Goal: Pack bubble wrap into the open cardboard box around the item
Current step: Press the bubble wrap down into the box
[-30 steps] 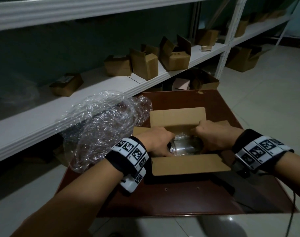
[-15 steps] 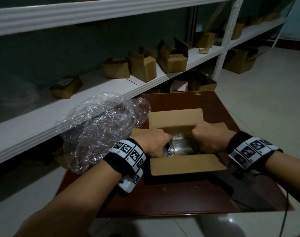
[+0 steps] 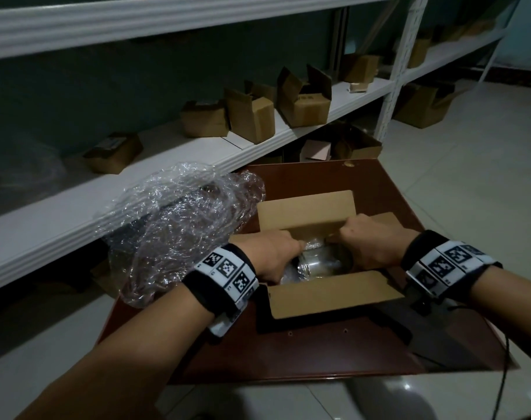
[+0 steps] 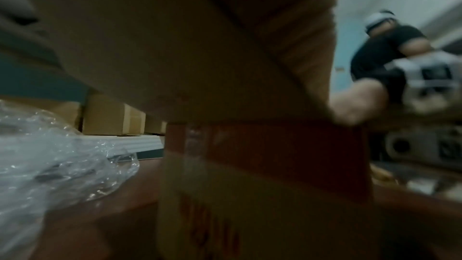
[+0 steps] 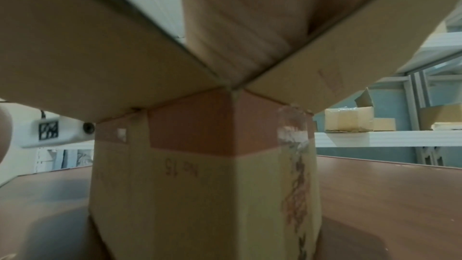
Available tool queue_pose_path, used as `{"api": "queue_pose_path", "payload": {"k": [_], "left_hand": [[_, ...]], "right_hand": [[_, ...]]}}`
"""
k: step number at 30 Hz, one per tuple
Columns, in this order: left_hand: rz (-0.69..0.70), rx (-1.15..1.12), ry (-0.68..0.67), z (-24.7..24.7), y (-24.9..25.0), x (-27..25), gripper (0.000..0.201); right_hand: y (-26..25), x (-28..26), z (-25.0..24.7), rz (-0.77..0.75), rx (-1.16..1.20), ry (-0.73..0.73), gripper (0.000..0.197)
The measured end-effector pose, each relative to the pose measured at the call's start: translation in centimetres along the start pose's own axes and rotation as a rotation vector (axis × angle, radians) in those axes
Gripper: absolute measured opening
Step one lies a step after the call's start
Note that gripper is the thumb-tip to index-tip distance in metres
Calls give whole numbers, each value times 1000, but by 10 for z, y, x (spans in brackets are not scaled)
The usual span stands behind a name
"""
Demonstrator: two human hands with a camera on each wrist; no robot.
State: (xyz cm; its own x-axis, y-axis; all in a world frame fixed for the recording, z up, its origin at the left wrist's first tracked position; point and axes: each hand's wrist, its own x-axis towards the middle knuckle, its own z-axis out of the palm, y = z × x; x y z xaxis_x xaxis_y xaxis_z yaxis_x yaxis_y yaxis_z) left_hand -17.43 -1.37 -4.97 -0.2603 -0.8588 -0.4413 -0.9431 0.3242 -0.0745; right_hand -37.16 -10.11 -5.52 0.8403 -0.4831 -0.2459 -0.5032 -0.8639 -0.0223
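An open cardboard box [image 3: 334,295] stands on a brown table [image 3: 319,353] with its flaps spread out. Inside lies a shiny clear item [image 3: 319,265], and a bit of bubble wrap [image 3: 314,245] shows behind it. My left hand [image 3: 270,256] reaches into the box at the item's left end. My right hand [image 3: 370,244] reaches in at the right, by the far wall. The fingers of both are hidden below the rim. A large loose pile of bubble wrap [image 3: 179,234] lies left of the box. The right wrist view shows only a box corner [image 5: 200,185] from outside.
A white shelf [image 3: 76,213] runs along the left, close behind the bubble wrap pile, and carries several small cardboard boxes [image 3: 249,116]. More boxes sit on the floor beyond the table. A dark flat object [image 3: 440,334] lies on the table's near right part.
Both hands stay inside the box. The right hand has shifted a little to the left along the far wall. The bubble wrap pile has not moved.
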Motion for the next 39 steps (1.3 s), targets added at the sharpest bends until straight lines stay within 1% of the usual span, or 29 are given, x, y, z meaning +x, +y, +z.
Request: {"api": "queue_pose_path", "payload": {"k": [2, 6, 7, 8, 10, 11, 12, 13, 15, 16, 17, 18, 21, 22, 24, 26, 28, 31, 33, 36, 39], "left_hand": [[12, 21, 54, 2, 0, -4, 79], [-20, -37, 106, 8, 0, -7, 67], [-31, -41, 106, 8, 1, -8, 66], [-39, -46, 110, 8, 1, -9, 67], [-58, -61, 138, 4, -2, -14, 66], [-53, -63, 178, 0, -4, -17, 61], [-50, -65, 218, -2, -8, -19, 56], [-48, -68, 239, -3, -11, -22, 52], [-34, -59, 212, -2, -12, -23, 37], [-17, -57, 197, -1, -10, -21, 26], [-3, -51, 186, 1, -6, -20, 16], [4, -48, 179, 2, -4, -17, 11], [0, -61, 136, 2, -4, -5, 26], [-6, -82, 109, 0, -6, -1, 27], [-13, -118, 57, -1, -10, 5, 17], [-6, -155, 36, 0, -14, 9, 13], [-3, -214, 77, 1, -16, 10, 14], [-12, -293, 164, -1, -16, 7, 16], [-19, -290, 217, 2, -16, 7, 16], [-29, -301, 301, 6, -13, 5, 22], [-92, -377, 353, 9, -13, 1, 13]], "right_hand": [[-1, 0, 0, 20, 9, -16, 26], [-2, 1, -6, 36, -31, -47, 17], [-3, 1, -7, 47, -43, -45, 13], [-3, 0, -8, 53, -36, -39, 14], [-5, 0, -9, 50, -32, -33, 37], [-5, 0, -9, 53, -38, -32, 42], [-6, 0, -9, 47, -33, -12, 40], [-6, 0, -8, 53, -35, -2, 34], [-6, 1, -7, 46, -86, -3, 18], [-5, 2, -6, 43, -89, -1, 16], [-5, 2, -7, 47, -67, -4, 19], [-3, 3, -7, 42, -52, -4, 22], [-3, 5, -7, 55, -52, -6, 18], [-2, 5, -7, 55, -47, -4, 16], [-2, 5, -6, 85, -63, -21, 14], [-2, 4, -4, 113, -62, -32, 23], [-1, 3, -1, 142, -74, -45, 25], [0, 3, -2, 158, -47, -54, 13], [-1, 3, -4, 149, -25, -48, 16], [0, 4, -6, 144, 22, -78, 20], [2, 3, -10, 157, 66, -85, 20]]}}
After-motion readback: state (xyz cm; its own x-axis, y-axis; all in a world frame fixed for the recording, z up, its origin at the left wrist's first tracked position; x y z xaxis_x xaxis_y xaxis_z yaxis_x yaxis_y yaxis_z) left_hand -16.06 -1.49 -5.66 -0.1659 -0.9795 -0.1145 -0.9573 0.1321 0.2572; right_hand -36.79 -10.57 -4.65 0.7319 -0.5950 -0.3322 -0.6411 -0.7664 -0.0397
